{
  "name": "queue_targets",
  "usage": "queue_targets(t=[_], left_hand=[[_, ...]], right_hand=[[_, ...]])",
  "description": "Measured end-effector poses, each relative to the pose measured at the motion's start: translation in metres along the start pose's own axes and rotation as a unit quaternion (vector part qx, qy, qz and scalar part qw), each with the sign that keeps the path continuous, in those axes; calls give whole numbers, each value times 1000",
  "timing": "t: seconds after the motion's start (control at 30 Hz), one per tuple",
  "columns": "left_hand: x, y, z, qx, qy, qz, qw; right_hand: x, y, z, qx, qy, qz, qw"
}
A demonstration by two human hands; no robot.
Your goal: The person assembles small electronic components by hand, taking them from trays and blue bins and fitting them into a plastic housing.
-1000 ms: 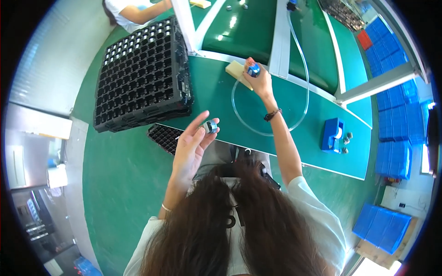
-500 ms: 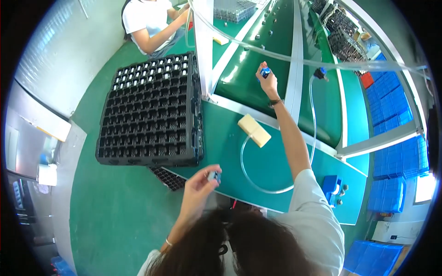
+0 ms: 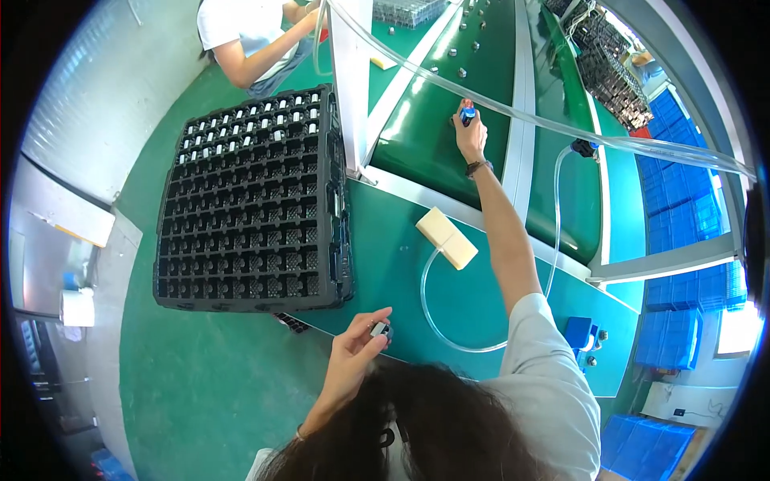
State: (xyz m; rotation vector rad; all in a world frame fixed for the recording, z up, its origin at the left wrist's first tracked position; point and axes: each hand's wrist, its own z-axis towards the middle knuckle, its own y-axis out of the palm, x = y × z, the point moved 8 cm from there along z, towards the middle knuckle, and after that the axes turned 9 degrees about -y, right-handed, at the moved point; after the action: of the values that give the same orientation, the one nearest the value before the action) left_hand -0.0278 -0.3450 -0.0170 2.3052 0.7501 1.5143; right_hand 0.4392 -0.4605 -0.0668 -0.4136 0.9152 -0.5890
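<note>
Close to the table's near edge, my left hand (image 3: 350, 358) pinches a small silvery metal part (image 3: 380, 329) between thumb and fingers. My right arm reaches forward over the green conveyor belt (image 3: 417, 156). There my right hand (image 3: 472, 138) is closed around a small blue object (image 3: 468, 116); its exact kind is too small to make out, and reddish colour shows at the fingertips. Left of the belt, a large black compartment tray (image 3: 241, 216) carries rows of small white-and-silver parts (image 3: 249, 126) in its far rows.
A yellow foam block (image 3: 447, 238) lies on the green table with a clear hose (image 3: 427, 305) beside it. Several small metal parts (image 3: 462, 73) sit on the belt. A blue dispenser-like holder (image 3: 579, 332) stands at right. Another person (image 3: 249, 40) works at far left, behind a white post (image 3: 350, 88).
The view has shifted slightly, so the tray appears lower and further left. My right hand stays over the belt with the blue object; my left hand still holds the metal part, now slightly nearer.
</note>
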Motion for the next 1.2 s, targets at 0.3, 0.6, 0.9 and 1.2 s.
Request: queue_targets(t=[0.3, 0.6, 0.9, 1.2], left_hand=[[-11, -15, -15, 56, 11, -42, 997], [10, 3, 8, -10, 86, -101, 991], [17, 50, -14, -1, 159, 67, 985], [1, 71, -32, -28, 136, 63, 988]], right_hand=[[-11, -39, -2, 116, -23, 6, 993], [-143, -122, -181, -158, 210, 517, 815], [-199, -212, -290, -87, 243, 531, 807], [-209, -240, -321, -110, 206, 503, 832]])
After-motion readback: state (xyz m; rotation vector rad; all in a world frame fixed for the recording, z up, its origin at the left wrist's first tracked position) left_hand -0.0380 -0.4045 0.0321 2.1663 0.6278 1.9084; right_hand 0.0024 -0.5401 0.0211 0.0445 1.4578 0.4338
